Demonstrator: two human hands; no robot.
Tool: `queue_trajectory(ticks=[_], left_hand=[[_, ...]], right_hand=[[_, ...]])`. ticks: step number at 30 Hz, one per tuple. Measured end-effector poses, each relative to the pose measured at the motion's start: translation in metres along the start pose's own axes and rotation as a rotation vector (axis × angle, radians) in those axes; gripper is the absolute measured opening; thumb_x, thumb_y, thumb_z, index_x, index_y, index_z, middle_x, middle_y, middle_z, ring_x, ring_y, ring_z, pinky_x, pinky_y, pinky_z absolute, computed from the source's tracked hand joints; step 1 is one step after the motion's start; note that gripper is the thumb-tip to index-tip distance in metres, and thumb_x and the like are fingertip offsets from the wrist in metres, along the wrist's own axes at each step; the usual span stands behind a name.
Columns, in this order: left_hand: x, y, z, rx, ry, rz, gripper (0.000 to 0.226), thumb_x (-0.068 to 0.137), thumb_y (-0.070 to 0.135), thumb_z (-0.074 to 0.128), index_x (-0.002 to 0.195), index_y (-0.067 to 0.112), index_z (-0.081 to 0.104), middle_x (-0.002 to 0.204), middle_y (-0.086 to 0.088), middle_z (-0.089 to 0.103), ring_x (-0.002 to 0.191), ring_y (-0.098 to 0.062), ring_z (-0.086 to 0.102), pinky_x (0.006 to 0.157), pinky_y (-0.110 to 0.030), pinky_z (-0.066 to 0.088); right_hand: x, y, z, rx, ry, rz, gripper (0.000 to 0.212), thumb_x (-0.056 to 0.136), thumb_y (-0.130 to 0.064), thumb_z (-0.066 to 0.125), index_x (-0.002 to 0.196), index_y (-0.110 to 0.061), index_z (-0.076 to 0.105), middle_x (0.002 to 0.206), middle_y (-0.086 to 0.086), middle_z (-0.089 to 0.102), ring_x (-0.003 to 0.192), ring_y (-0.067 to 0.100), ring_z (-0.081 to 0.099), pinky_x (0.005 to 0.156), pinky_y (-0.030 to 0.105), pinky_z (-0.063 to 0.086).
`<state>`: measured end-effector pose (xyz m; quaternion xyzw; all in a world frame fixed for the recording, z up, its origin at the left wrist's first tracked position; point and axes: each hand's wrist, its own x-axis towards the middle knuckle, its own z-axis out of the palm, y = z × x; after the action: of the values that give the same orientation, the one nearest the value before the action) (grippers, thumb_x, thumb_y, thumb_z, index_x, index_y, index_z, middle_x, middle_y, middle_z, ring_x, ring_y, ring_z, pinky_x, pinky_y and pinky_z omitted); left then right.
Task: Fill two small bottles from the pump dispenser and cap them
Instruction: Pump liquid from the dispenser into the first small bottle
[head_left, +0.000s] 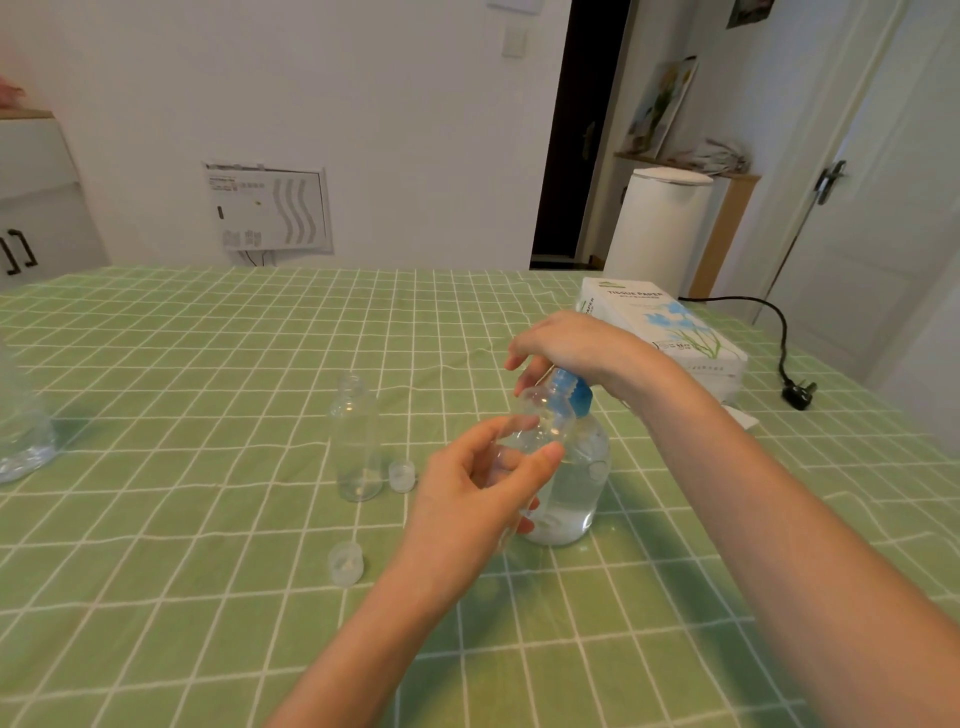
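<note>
Clear small bottle tilted, long axis leaning away, mouth up beside blue head of pump dispenser, right of table middle. Body pinched by left hand, thumb one side, fingers opposite. Over pump head, right hand, fingers curled down. Upright second bottle left, two caps near.

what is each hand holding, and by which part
Left hand holds a small bottle by its body, between thumb and fingers. Right hand lies on top of the dispenser; a grip there cannot be told.

Left hand holding small bottle, right hand clasping pump dispenser
</note>
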<state>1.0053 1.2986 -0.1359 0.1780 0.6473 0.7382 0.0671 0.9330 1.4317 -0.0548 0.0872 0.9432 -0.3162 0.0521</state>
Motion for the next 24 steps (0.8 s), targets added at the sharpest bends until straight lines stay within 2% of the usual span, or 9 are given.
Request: queue_trajectory(ticks=[2, 4, 9, 13, 17, 18, 21, 22, 24], left_hand=[[0.001, 0.002, 0.001, -0.008, 0.002, 0.009, 0.023, 0.08, 0.019, 0.068, 0.103, 0.023, 0.065, 0.076, -0.01, 0.065, 0.059, -0.008, 0.059, 0.051, -0.02, 0.052], [0.001, 0.004, 0.002, -0.011, -0.001, 0.014, 0.023, 0.08, 0.02, 0.068, 0.103, 0.023, 0.065, 0.078, -0.014, 0.066, 0.057, -0.007, 0.058, 0.052, -0.021, 0.052], [0.0, 0.005, 0.001, -0.008, -0.004, 0.009, 0.022, 0.081, 0.018, 0.067, 0.102, 0.023, 0.065, 0.088, -0.026, 0.066, 0.058, -0.01, 0.058, 0.052, -0.022, 0.053], [0.0, 0.002, 0.001, -0.021, 0.0, -0.005, 0.022, 0.08, 0.019, 0.068, 0.101, 0.025, 0.065, 0.08, -0.017, 0.065, 0.059, -0.01, 0.058, 0.052, -0.022, 0.052], [-0.001, -0.002, 0.0, -0.009, 0.009, -0.021, 0.022, 0.079, 0.022, 0.07, 0.1, 0.027, 0.065, 0.076, -0.007, 0.065, 0.059, -0.011, 0.058, 0.052, -0.023, 0.052], [-0.001, -0.002, 0.0, -0.005, 0.008, -0.02, 0.023, 0.079, 0.023, 0.07, 0.101, 0.027, 0.065, 0.075, -0.006, 0.064, 0.059, -0.011, 0.058, 0.052, -0.022, 0.052], [-0.001, -0.002, -0.001, -0.008, 0.001, -0.021, 0.024, 0.079, 0.023, 0.069, 0.102, 0.026, 0.065, 0.076, -0.008, 0.063, 0.058, -0.009, 0.058, 0.053, -0.021, 0.053], [-0.001, -0.002, -0.001, -0.011, -0.001, -0.021, 0.024, 0.079, 0.022, 0.069, 0.102, 0.026, 0.065, 0.076, -0.009, 0.063, 0.058, -0.009, 0.058, 0.052, -0.021, 0.053], [0.0, 0.001, 0.0, -0.011, -0.006, -0.014, 0.023, 0.079, 0.021, 0.069, 0.101, 0.027, 0.065, 0.077, -0.016, 0.063, 0.059, -0.01, 0.058, 0.052, -0.02, 0.053]], right_hand=[[-0.001, -0.004, -0.004, -0.026, -0.006, 0.008, 0.022, 0.093, -0.029, 0.048, 0.097, -0.017, 0.066, 0.115, 0.011, 0.066, 0.106, 0.027, 0.062, 0.068, 0.03, 0.047], [-0.001, -0.006, -0.006, -0.047, -0.009, 0.008, 0.024, 0.094, -0.03, 0.049, 0.101, -0.015, 0.066, 0.112, 0.011, 0.067, 0.105, 0.027, 0.062, 0.064, 0.028, 0.044], [-0.003, -0.004, -0.002, 0.066, -0.027, -0.044, 0.025, 0.094, -0.021, 0.05, 0.108, -0.009, 0.066, 0.086, 0.005, 0.072, 0.082, 0.021, 0.064, 0.075, 0.033, 0.049], [-0.003, -0.001, 0.001, 0.123, -0.024, -0.079, 0.023, 0.095, -0.018, 0.05, 0.108, -0.007, 0.066, 0.083, 0.008, 0.071, 0.077, 0.021, 0.062, 0.087, 0.038, 0.051], [-0.002, 0.004, 0.006, 0.181, -0.045, -0.06, 0.021, 0.096, -0.015, 0.051, 0.108, -0.006, 0.065, 0.081, 0.009, 0.07, 0.066, 0.02, 0.06, 0.059, 0.021, 0.051], [-0.002, 0.004, 0.006, 0.185, -0.043, -0.059, 0.02, 0.096, -0.016, 0.051, 0.108, -0.007, 0.065, 0.081, 0.008, 0.07, 0.064, 0.018, 0.06, 0.058, 0.02, 0.051], [-0.003, 0.005, 0.006, 0.167, -0.027, -0.074, 0.021, 0.095, -0.019, 0.052, 0.108, -0.01, 0.066, 0.084, 0.007, 0.072, 0.074, 0.017, 0.061, 0.086, 0.034, 0.051], [-0.003, 0.005, 0.006, 0.166, -0.023, -0.074, 0.022, 0.094, -0.019, 0.053, 0.109, -0.01, 0.066, 0.084, 0.007, 0.073, 0.076, 0.018, 0.061, 0.089, 0.037, 0.049], [-0.004, 0.001, 0.003, 0.159, -0.019, -0.058, 0.024, 0.093, -0.021, 0.054, 0.112, -0.009, 0.064, 0.088, 0.008, 0.073, 0.078, 0.02, 0.062, 0.079, 0.035, 0.05]])
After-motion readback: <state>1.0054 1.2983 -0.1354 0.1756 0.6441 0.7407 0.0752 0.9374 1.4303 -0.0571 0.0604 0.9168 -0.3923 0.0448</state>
